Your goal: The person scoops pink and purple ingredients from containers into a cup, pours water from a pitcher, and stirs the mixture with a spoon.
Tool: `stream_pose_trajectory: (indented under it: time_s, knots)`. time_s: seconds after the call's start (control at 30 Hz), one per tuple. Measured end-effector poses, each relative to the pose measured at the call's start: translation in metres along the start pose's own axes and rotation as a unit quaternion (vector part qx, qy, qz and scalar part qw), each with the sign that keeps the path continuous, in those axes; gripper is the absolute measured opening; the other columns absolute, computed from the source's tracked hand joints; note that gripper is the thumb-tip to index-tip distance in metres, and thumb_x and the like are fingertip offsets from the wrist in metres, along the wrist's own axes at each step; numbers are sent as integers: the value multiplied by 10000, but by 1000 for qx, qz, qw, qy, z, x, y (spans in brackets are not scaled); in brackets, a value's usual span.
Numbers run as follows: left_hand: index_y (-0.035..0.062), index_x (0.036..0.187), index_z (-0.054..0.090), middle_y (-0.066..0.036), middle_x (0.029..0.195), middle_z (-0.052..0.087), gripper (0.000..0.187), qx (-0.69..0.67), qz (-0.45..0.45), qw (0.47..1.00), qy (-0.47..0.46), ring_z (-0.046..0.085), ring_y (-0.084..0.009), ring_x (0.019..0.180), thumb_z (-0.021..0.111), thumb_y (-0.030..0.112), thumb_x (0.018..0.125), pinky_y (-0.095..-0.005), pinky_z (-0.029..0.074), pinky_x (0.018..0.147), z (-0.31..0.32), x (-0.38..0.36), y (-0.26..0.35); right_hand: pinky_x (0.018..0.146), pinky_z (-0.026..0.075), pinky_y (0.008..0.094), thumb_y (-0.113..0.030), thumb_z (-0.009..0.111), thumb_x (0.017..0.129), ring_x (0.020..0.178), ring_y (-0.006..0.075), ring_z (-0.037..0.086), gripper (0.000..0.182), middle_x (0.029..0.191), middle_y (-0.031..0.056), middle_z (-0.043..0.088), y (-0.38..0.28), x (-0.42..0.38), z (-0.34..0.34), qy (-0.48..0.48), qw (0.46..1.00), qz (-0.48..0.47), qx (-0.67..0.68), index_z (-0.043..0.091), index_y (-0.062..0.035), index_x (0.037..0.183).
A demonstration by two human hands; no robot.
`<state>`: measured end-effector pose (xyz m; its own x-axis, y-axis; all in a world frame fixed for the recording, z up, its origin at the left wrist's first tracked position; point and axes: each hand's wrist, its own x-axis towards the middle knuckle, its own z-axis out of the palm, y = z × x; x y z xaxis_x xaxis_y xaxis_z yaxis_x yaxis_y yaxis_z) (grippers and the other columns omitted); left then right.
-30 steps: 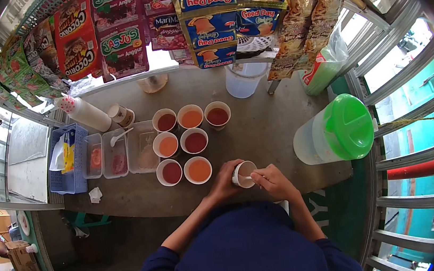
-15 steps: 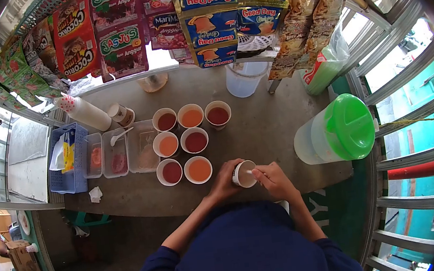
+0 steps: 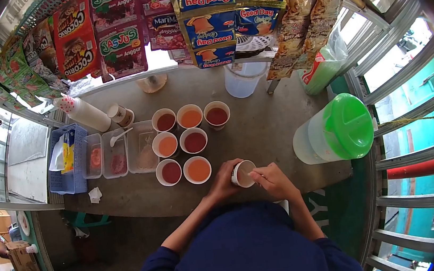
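Observation:
My left hand (image 3: 224, 182) is wrapped round a white paper cup (image 3: 237, 178) near the front edge of the table, tipping it slightly. Fingers pinched, my right hand (image 3: 274, 179) holds a pale spoon (image 3: 249, 172) dipped into this cup; most of the spoon is hidden. Left of my hands stand several paper cups with drinks, among them an orange one (image 3: 197, 170) and a dark red one (image 3: 169, 172) in the nearest row. Farther left, clear plastic tubs (image 3: 142, 149) contain powders, and a white spoon (image 3: 120, 137) rests in one.
A green-lidded water jug (image 3: 349, 127) stands at the right. On the left are a blue basket (image 3: 69, 174), a white bottle (image 3: 89, 114) and stacked paper cups (image 3: 121, 114). Drink sachets (image 3: 209, 24) hang overhead. A clear bucket (image 3: 244, 79) sits at the back.
My right hand has shifted slightly left, closer to the cup's rim, and less of the spoon shows. My left hand keeps its grip on the cup.

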<state>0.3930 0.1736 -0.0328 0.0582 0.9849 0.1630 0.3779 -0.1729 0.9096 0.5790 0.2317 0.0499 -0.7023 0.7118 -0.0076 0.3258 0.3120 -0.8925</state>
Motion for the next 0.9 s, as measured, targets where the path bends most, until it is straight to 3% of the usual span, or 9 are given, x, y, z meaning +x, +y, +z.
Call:
stream_pose_trajectory:
  time_s: [0.37,0.43,0.57,0.63,0.67,0.73,0.77,0.83,0.9]
  knots:
    - [84,1224,478,-130,1179,568,731,24,7,1000,-4,530,-345,1106,840,95,589,-417,455,924,-1,-1,-1,510,413,304,-237,475,973,482,175,523,369,536,90,510,-6,0,2,0,998,24,58,542,16,712]
    - [83,1221,480,-130,1177,568,727,15,14,1000,1,530,-345,1107,841,97,591,-418,455,923,1,-1,-1,514,378,359,-221,503,944,494,314,455,305,601,182,501,-6,0,1,2,999,26,28,568,10,756]
    - [80,1222,480,-132,1177,568,726,12,7,1000,-1,529,-345,1111,844,100,595,-418,456,923,-1,-1,0,578,375,368,-236,499,945,532,325,483,309,616,176,528,-21,1,-4,-14,988,99,120,580,-9,751]
    - [80,1225,477,-133,1179,567,730,12,12,1000,-1,528,-345,1113,844,99,595,-418,455,925,0,-1,0,583,387,349,-243,490,958,524,259,509,324,592,141,538,-11,0,-1,20,996,-21,-82,589,-8,759]
    - [80,1228,474,-133,1180,566,734,14,17,1000,1,527,-345,1115,844,99,594,-418,455,927,-1,-1,-1,583,387,349,-243,490,958,524,259,509,324,592,141,538,-11,0,-2,19,996,-23,-82,589,-8,759]
    - [80,1231,471,-133,1182,565,739,15,17,1000,3,527,-345,1116,843,96,593,-418,454,929,-1,-1,-1,640,378,351,-262,472,970,558,255,531,338,604,125,550,-12,-1,-3,-50,986,102,118,585,-19,766]
    - [80,1234,468,-133,1184,564,744,14,19,1000,2,526,-344,1118,843,94,592,-418,453,932,-1,-1,-1,640,378,351,-262,472,970,558,255,531,338,604,125,550,-11,-1,-2,-50,986,103,118,585,-19,766]
    - [80,1235,468,-133,1187,562,745,6,13,1000,-2,525,-344,1120,842,89,590,-419,451,935,0,-1,0,613,383,357,-258,476,967,550,266,519,326,614,135,550,-9,0,0,12,997,0,-80,578,-19,770]
    - [80,1235,468,-132,1191,560,747,1,7,1000,-3,524,-344,1121,841,84,588,-420,449,939,-1,-1,-1,607,378,366,-254,482,959,561,297,511,314,635,150,558,-15,0,-5,-21,999,47,16,581,-24,770]
